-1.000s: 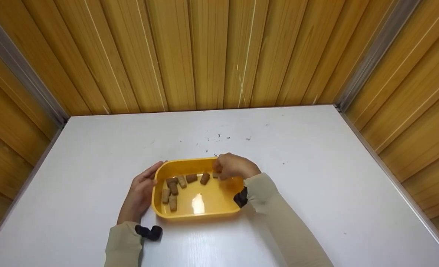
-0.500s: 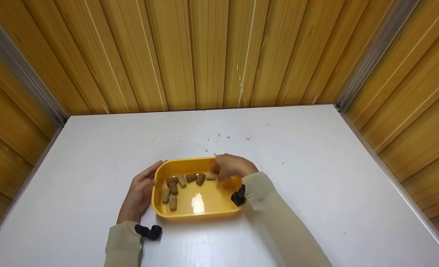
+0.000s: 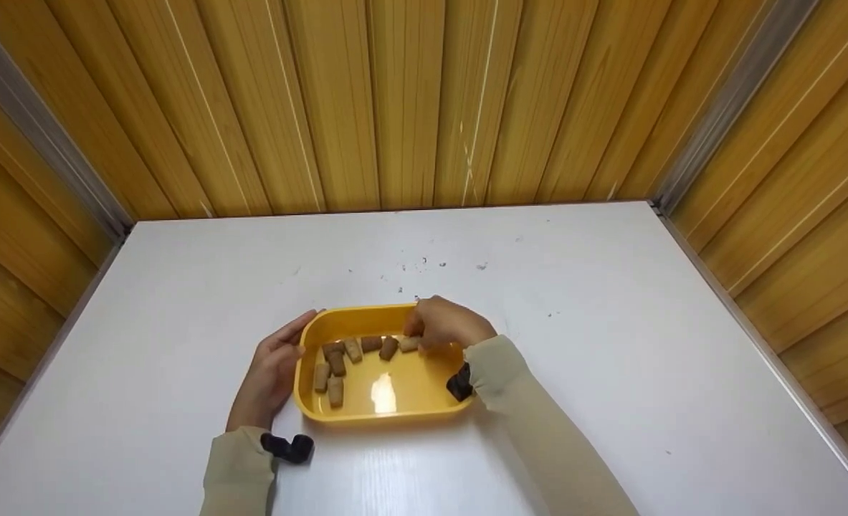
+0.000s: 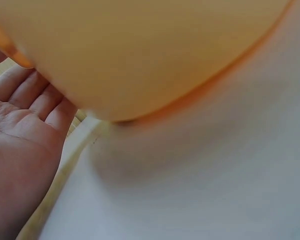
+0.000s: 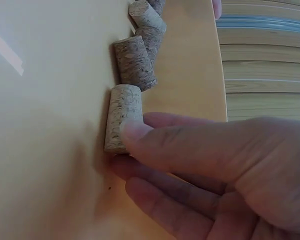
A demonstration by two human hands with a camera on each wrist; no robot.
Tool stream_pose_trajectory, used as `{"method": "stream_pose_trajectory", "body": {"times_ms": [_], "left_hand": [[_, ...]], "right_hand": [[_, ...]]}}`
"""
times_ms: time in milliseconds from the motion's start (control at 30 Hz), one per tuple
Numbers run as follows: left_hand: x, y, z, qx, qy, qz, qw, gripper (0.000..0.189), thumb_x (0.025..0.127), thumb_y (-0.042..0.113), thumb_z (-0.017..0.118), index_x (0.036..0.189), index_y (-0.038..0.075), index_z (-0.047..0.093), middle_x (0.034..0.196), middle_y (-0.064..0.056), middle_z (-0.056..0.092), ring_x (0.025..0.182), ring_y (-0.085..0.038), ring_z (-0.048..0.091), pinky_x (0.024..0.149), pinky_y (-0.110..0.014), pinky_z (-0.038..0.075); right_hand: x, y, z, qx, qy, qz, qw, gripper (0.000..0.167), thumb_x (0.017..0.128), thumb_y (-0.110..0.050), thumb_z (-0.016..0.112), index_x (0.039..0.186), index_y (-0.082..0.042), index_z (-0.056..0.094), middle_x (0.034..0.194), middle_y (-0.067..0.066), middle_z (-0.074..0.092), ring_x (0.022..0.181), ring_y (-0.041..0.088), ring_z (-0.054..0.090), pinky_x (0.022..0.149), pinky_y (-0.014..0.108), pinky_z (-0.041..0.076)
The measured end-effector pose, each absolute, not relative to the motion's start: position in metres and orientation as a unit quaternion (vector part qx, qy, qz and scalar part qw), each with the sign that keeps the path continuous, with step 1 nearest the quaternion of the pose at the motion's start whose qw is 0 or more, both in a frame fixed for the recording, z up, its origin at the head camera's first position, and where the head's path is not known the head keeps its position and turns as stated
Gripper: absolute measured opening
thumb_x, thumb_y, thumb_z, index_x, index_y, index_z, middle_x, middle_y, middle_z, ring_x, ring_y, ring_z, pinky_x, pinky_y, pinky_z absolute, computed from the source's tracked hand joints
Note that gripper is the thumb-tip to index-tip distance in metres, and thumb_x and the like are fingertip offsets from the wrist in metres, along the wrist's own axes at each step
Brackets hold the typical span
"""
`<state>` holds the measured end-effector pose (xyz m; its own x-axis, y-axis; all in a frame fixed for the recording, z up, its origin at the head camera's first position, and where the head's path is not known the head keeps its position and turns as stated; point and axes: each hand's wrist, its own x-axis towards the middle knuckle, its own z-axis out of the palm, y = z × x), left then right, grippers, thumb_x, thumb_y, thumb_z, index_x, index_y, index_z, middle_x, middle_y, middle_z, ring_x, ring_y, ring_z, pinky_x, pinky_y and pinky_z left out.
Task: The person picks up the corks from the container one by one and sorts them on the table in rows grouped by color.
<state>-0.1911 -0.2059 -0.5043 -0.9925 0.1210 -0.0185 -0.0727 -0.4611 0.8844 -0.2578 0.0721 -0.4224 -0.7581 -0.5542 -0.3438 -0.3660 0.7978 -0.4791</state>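
A yellow plastic tray (image 3: 388,418) sits in front of me on the white table, tapered cork stoppers lying along its back and left sides. My left hand (image 3: 272,365) holds the tray's left end; its thumb is at the rim and its fingers lie along the outer wall. Inside the tray's back right part, my right hand (image 3: 452,322) pinches a light cork stopper (image 5: 121,107) between thumb and fingers, as the right wrist view shows. A dark cork stopper (image 5: 134,62) lies close beyond its upper end.
More cork stoppers, light and dark, lie at the tray's left, such as a light stopper (image 3: 335,392). Wood-patterned panels (image 3: 402,107) wall the white table (image 3: 610,401) at the back and sides. Small dark marks dot the tabletop behind the tray.
My right hand has slid slightly left with the light cork stopper, bringing it close to the dark one, which has also shifted a little left. My left hand stays at the tray's end.
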Motion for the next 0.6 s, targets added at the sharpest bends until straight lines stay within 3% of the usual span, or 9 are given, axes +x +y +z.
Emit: {"method": "stream_pose_trajectory", "body": {"times_ms": [167, 400, 600], "left_hand": [[-0.1912, -0.2064, -0.5047, 0.024, 0.524, 0.850, 0.056, 0.059, 0.085, -0.012, 0.036, 0.143, -0.004, 0.039, 0.137, -0.002, 0.058, 0.131, -0.012, 0.049, 0.108, -0.024, 0.040], [-0.1908, -0.2078, -0.5059, 0.048, 0.529, 0.845, 0.062, 0.058, 0.086, -0.012, 0.038, 0.144, -0.007, 0.036, 0.137, -0.001, 0.058, 0.129, -0.014, 0.051, 0.107, -0.026, 0.042], [-0.1912, -0.2075, -0.5073, 0.051, 0.522, 0.849, 0.059, 0.058, 0.086, -0.012, 0.039, 0.143, -0.007, 0.037, 0.135, -0.001, 0.059, 0.128, -0.014, 0.052, 0.107, -0.026, 0.042]], "right_hand": [[-0.2565, 0.0724, -0.4239, -0.258, 0.917, -0.201, 0.228, 0.015, 0.080, -0.001, 0.072, 0.091, -0.011, 0.077, 0.087, 0.002, 0.068, 0.076, 0.014, 0.050, 0.069, 0.026, 0.045], [-0.2559, 0.0731, -0.4286, -0.277, 0.915, -0.209, 0.205, 0.018, 0.082, -0.020, 0.074, 0.096, -0.011, 0.078, 0.094, 0.003, 0.074, 0.085, 0.014, 0.062, 0.081, 0.031, 0.056], [-0.2558, 0.0741, -0.4280, -0.287, 0.914, -0.203, 0.204, 0.017, 0.081, -0.025, 0.075, 0.091, -0.011, 0.079, 0.090, 0.003, 0.074, 0.078, 0.012, 0.056, 0.077, 0.029, 0.053]]}}
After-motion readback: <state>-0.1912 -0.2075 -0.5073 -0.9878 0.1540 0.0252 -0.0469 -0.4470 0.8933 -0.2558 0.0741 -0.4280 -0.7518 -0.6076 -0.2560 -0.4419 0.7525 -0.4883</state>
